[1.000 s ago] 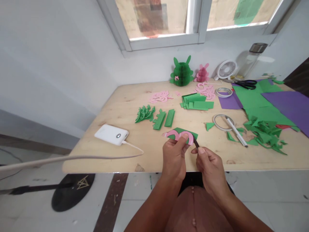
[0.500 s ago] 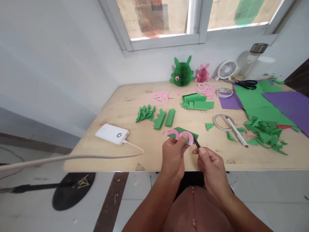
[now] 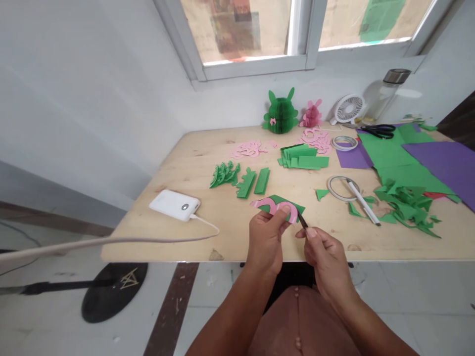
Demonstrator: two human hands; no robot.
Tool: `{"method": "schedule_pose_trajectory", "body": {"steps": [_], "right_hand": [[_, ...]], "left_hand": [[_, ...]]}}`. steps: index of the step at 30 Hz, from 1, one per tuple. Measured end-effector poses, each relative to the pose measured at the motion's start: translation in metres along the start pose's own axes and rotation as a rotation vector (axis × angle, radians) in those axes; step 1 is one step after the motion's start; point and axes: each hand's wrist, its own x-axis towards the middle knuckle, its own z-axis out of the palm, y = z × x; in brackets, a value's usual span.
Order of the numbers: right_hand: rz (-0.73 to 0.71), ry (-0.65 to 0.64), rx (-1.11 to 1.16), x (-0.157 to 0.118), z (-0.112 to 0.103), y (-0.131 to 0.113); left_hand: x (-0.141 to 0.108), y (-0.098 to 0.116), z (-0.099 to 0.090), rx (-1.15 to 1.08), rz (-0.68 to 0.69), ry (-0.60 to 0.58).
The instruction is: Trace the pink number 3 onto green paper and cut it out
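Note:
My left hand (image 3: 267, 238) is closed, its thumb on top, pinching a curved pink paper cutout (image 3: 264, 203) against green paper (image 3: 299, 206) behind it. The green paper shows above and beside the pink one. From the right, my right hand (image 3: 325, 254) is closed around a slim dark pointed tool (image 3: 303, 220). Its tip meets the right edge of the papers. Most of the tool is hidden by my fingers, so I cannot tell its kind. Both hands are above the table's front edge, close together.
Folded green strips (image 3: 261, 181), green cutouts (image 3: 224, 174) and pink cutouts (image 3: 248, 149) lie beyond my hands. At right are a tape roll (image 3: 344, 143), a white pen (image 3: 363, 202), green scraps (image 3: 406, 205) and black scissors (image 3: 378, 130). A corded white power bank (image 3: 174, 204) is left.
The view has shifted very slightly. My hands, the papers and the dark tool hold almost the same positions.

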Motion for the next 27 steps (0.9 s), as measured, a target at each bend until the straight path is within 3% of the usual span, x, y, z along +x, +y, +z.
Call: {"method": "schedule_pose_trajectory", "body": {"steps": [27], "right_hand": [[-0.058, -0.013, -0.117, 0.0083, -0.008, -0.0016]], "left_hand": [[0.0055, 0.0017, -0.0052, 0.107, -0.025, -0.078]]}}
